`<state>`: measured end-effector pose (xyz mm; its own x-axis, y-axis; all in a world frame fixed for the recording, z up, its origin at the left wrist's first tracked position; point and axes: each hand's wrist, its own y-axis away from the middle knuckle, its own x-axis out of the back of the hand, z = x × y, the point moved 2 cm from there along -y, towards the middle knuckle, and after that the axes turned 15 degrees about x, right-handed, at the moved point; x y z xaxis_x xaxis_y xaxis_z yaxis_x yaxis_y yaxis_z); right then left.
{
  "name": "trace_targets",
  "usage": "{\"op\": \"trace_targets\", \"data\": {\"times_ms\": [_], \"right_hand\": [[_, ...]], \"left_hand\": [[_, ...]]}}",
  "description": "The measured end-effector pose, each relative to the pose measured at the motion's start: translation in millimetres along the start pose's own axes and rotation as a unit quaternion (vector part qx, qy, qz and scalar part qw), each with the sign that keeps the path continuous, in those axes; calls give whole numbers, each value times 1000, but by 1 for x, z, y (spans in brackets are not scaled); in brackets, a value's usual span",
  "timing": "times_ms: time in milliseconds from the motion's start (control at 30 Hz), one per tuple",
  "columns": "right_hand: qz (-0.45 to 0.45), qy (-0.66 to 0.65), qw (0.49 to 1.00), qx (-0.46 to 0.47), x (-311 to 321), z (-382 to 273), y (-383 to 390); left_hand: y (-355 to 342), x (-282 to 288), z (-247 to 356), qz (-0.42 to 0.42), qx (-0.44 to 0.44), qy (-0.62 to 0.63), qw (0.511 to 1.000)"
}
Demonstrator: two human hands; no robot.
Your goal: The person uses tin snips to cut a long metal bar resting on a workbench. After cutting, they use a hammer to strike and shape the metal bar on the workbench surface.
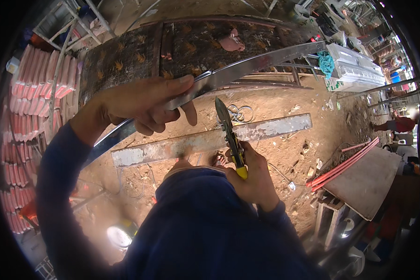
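My left hand [147, 102] grips a long, shiny metal strip [266, 58], thumb on its upper side and fingers beneath. The strip slants from my left forearm up toward the far right, and a small notch shows in its edge just past my thumb. In my right hand [255, 179] are tin snips [228, 133] with yellow and black handles. Their blades point up and away, below the strip and apart from it, and look closed together.
A worn grey metal plank [172, 148] lies across in front of me. Beyond is a dark, stained tabletop [121, 58] with a pink bundle [232, 42]. Pink wrapped packs [42, 79] are stacked at left; red pipes [343, 164] rest on a board at right. A person [399, 124] is far right.
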<state>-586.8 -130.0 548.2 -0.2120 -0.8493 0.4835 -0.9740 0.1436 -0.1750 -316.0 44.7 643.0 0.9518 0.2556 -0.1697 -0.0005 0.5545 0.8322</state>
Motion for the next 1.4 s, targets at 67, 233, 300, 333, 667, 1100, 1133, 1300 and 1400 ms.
{"op": "trace_targets", "data": {"times_ms": [67, 233, 300, 333, 667, 1100, 1133, 1300, 1400], "right_hand": [[-8, -10, 1000, -3, 2, -3, -1], [-25, 1, 1000, -3, 10, -11, -9], [-35, 7, 999, -8, 12, -11, -9], [-36, 1, 999, -16, 11, -11, -9], [-71, -30, 994, -71, 8, -19, -19], [-78, -57, 988, -122, 4, -28, -28], [-74, -57, 988, -125, 4, -28, -28], [-73, -43, 988, -129, 5, -25, -30], [-81, -48, 987, -129, 3, -24, -29]], "left_hand": [[1, -2, 0, 6, 0, 7, 1000], [3, 1, -5, 3, 12, -21, 1000], [1, -1, -7, -1, 9, -22, 1000], [0, -1, -8, -2, 7, -22, 1000], [-6, 0, -22, -25, 25, -1, 999], [-13, 3, -29, 2, 45, -27, 999], [-13, 5, -29, 0, 46, -24, 999], [-15, 8, -29, -9, 47, -7, 999], [-20, 10, -30, -13, 37, -9, 999]]}}
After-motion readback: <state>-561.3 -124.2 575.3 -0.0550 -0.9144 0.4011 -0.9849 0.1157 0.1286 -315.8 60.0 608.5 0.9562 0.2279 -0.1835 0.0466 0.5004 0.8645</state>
